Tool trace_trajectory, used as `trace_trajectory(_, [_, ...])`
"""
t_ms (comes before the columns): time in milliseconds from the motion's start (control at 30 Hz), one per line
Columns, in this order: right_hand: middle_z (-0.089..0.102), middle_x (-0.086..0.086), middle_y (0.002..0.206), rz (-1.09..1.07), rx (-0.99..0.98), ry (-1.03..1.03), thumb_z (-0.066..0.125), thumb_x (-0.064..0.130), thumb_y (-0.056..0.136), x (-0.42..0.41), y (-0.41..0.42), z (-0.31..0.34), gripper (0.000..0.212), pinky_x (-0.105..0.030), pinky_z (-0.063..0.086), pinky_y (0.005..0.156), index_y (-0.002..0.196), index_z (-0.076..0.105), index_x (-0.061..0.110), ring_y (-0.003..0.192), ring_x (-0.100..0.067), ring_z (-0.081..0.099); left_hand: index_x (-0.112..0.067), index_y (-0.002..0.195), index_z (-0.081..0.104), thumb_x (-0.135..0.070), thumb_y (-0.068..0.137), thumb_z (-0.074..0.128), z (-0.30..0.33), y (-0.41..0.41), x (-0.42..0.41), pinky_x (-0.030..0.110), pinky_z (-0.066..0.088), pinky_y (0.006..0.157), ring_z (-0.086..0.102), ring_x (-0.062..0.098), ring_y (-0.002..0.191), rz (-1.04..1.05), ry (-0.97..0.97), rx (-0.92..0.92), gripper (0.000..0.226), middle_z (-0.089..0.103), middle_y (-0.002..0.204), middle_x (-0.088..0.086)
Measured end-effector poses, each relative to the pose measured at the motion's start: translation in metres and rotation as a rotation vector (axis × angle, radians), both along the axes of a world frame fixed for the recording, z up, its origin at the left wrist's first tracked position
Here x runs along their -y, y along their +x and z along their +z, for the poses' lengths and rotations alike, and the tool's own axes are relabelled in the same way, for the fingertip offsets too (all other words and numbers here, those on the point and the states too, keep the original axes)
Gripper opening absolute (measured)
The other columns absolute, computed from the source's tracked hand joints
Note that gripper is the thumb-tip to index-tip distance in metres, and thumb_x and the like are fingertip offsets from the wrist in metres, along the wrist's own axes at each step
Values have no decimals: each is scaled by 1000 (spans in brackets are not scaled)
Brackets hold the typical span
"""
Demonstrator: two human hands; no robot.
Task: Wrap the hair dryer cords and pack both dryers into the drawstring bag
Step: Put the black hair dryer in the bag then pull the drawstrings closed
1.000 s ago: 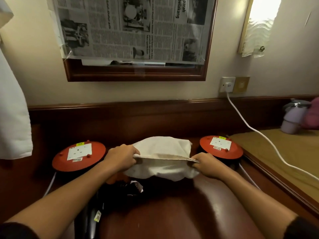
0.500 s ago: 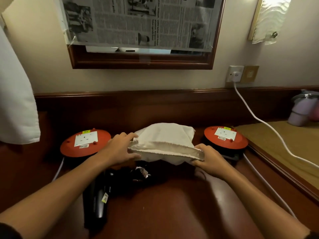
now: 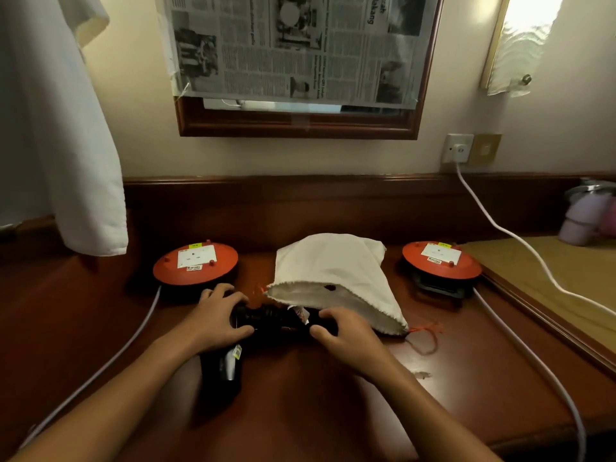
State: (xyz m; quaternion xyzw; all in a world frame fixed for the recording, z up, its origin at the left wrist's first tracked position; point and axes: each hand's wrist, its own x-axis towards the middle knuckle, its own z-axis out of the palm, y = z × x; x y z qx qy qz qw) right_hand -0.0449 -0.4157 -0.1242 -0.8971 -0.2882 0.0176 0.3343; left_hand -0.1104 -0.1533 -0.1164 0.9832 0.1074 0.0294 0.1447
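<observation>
A cream drawstring bag (image 3: 328, 261) lies on the wooden desk with its mouth gaping toward me and an orange drawstring (image 3: 425, 328) trailing at its right corner. A black hair dryer (image 3: 273, 321) with its cord wound around it lies just in front of the bag's mouth. My left hand (image 3: 218, 316) grips its left end and my right hand (image 3: 346, 331) grips its right end. Below my left hand a black handle (image 3: 221, 368) with a small tag points toward me; whether it belongs to a second dryer I cannot tell.
Two orange-topped cable reels (image 3: 196, 263) (image 3: 441, 258) flank the bag, each with a grey cable running toward me. A white cord (image 3: 520, 241) hangs from the wall socket. A white towel (image 3: 63, 128) hangs at left. A lilac bottle (image 3: 581, 215) stands far right.
Both hands let go of the bag's rim and dropped onto the black dryer in front of it. The bag now rests on the desk with its mouth open.
</observation>
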Motion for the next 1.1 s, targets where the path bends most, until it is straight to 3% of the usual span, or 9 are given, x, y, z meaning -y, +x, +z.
trace_trajectory(100, [61, -2, 77, -1, -60, -58, 53, 60, 89, -8, 7, 0, 49, -35, 37, 58, 89, 64, 12, 66, -14, 52, -28, 137, 50, -49, 77, 69, -2, -6, 2, 39, 31, 112, 23, 26, 140, -76, -20, 14, 66, 28, 152, 1])
trace_trajectory(233, [65, 0, 82, 124, -226, 16, 55, 59, 83, -3, 7, -4, 46, -34, 43, 67, 90, 66, 15, 70, -13, 56, -31, 137, 50, -56, 68, 60, -4, -17, 5, 33, 26, 112, 20, 19, 142, -179, -61, 31, 74, 29, 152, -3])
trace_trajectory(333, [60, 2, 87, 101, -357, 121, 50, 69, 79, 5, 2, 1, 62, -32, 43, 72, 98, 64, 12, 76, -12, 55, -25, 144, 41, -64, 60, 54, -4, -20, 7, 25, 25, 110, 26, 16, 140, -233, -72, 82, 93, 33, 150, -3])
trace_trajectory(500, [55, -2, 84, 26, -430, 204, 53, 43, 100, 26, 3, 2, 43, -31, 42, 65, 108, 67, 4, 71, -14, 51, -21, 148, 27, -43, 72, 77, -1, -21, 20, 20, 32, 107, 34, 8, 132, -319, -95, 93, 94, 34, 141, -8])
trace_trajectory(567, [51, -4, 77, 33, -428, 116, 52, 58, 95, 37, 3, 3, 54, -31, 42, 62, 94, 70, 8, 68, -16, 50, -25, 146, 25, -48, 70, 76, 1, -21, 26, 20, 38, 106, 38, 7, 129, -376, -104, 81, 94, 33, 139, -11])
trace_trajectory(700, [37, -7, 66, 63, -402, -80, 55, 90, 64, 53, 0, 7, 80, -37, 36, 60, 74, 51, 11, 62, -24, 39, -24, 143, 27, -61, 64, 75, -1, -16, 42, 25, 41, 107, 39, 7, 128, -424, -74, 95, 100, 32, 139, -10])
trace_trajectory(800, [54, -13, 75, 115, -442, -119, 68, 74, 72, 62, -3, 12, 67, -34, 47, 63, 76, 63, 7, 70, -24, 51, -26, 147, 20, -77, 53, 70, -8, -7, 51, 36, 42, 110, 39, 16, 132, -343, -6, 100, 118, 29, 143, -4])
trace_trajectory(900, [69, -9, 92, 133, -441, -80, 69, 50, 88, 72, -7, 15, 40, -37, 57, 74, 99, 73, 12, 80, -19, 62, -29, 147, 20, -66, 58, 81, -11, -2, 58, 35, 49, 101, 50, 19, 124, -282, 6, 99, 114, 40, 141, -3])
trace_trajectory(1100, [74, -8, 107, 232, -522, -111, 71, 25, 92, 91, -16, 17, 29, -36, 62, 79, 118, 68, 12, 90, -18, 72, -24, 149, 28, -54, 59, 88, -3, 2, 69, 27, 43, 107, 46, 14, 130, -392, -40, 195, 112, 42, 145, -4])
